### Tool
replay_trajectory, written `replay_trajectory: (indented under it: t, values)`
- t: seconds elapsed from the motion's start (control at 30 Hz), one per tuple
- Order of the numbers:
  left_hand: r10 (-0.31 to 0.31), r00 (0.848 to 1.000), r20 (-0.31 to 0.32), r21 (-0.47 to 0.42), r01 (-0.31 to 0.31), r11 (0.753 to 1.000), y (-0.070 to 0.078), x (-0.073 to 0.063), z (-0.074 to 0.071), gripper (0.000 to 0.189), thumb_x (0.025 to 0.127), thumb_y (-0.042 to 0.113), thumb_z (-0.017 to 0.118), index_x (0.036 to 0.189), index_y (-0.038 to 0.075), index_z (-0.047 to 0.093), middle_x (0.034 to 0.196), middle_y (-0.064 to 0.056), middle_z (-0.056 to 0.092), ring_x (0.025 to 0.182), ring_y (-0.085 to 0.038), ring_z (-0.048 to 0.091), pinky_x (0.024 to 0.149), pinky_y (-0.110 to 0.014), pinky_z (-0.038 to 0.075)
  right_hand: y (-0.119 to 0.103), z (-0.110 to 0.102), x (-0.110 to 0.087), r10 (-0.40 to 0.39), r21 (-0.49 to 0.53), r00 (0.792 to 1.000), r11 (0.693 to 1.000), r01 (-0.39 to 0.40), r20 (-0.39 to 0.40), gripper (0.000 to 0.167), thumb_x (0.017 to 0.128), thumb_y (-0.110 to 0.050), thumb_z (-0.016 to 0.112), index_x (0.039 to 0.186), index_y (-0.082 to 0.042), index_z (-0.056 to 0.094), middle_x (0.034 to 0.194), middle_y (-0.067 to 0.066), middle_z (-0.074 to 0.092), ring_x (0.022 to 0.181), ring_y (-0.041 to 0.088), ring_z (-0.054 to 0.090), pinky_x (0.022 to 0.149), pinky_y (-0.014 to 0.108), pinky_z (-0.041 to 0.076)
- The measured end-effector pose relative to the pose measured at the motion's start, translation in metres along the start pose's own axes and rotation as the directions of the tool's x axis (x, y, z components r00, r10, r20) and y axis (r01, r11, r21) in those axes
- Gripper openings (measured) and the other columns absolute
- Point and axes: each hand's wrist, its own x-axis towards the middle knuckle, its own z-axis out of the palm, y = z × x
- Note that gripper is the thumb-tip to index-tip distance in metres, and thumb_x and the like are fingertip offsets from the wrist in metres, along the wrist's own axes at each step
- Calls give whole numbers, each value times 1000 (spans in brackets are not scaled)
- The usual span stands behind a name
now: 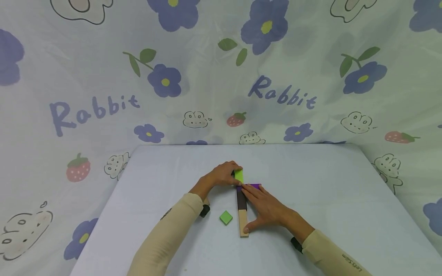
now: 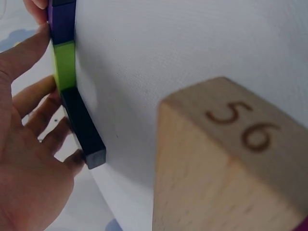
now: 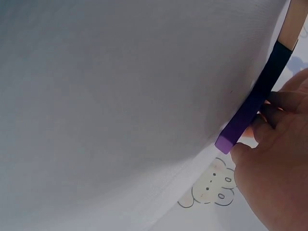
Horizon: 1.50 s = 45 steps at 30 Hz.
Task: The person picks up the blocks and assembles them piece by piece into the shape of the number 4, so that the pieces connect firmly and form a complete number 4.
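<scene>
My left hand (image 1: 226, 174) holds the lime green block (image 1: 239, 175) between thumb and fingers, at the top of a line of blocks. In the left wrist view its other fingers lie along a black block (image 2: 85, 130) that joins the lime one at an angle. My right hand (image 1: 267, 207) is spread over the line's right side. Its fingertips touch near the dark block (image 1: 241, 198) and the purple block (image 1: 255, 186), and its thumb rests at the plain wooden block (image 1: 243, 220). In the right wrist view, fingers lie against the purple block (image 3: 233, 130).
A green square block (image 1: 226, 217) lies left of the line. A wooden block marked 56 (image 2: 216, 154) stands large in the left wrist view, by the left wrist. The white table (image 1: 310, 172) meets a patterned cloth (image 1: 207, 92) at the back and sides.
</scene>
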Motion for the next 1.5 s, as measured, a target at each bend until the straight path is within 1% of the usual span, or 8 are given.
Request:
replay_trajectory:
  t: [0.27,0.53,0.97,1.23,1.5]
  values:
    - [-3,1000,4,4,3,1000,1,-1,-1,64,91,37,76,144,8,56,142,-11,55,132,-27,51,111,-43,39,0,1,0,8,12,1000,1000,-8,1,131,67,-82,72,159,-1,25,167,11,21,153,27,18,121,55,14]
    - [-6,1000,3,25,6,1000,3,-2,-2,64,91,38,76,144,8,56,142,-10,55,132,-27,51,111,-42,39,0,0,1,17,10,1000,1000,-17,11,131,67,-83,70,160,-2,24,167,10,19,154,26,16,121,54,13]
    - [8,1000,-7,2,-8,1000,0,-2,-1,64,91,37,76,144,7,56,141,-11,55,130,-27,52,110,-43,40,0,0,1,16,5,1000,1000,-16,9,131,68,-83,70,160,-2,24,167,10,20,154,26,16,121,54,13]
    - [-31,1000,0,-16,31,999,1,-1,-2,68,91,39,76,147,9,52,146,-10,51,134,-27,49,113,-45,37,-1,1,1,34,11,999,999,-35,19,132,67,-83,71,161,-4,22,168,8,17,154,24,14,122,51,11]
    - [-19,1000,-13,-14,19,1000,-3,1,1,69,90,36,77,148,7,51,147,-12,49,136,-29,46,114,-43,36,0,1,1,37,5,999,999,-38,15,132,67,-84,70,161,-5,22,168,6,18,154,22,14,122,51,10]
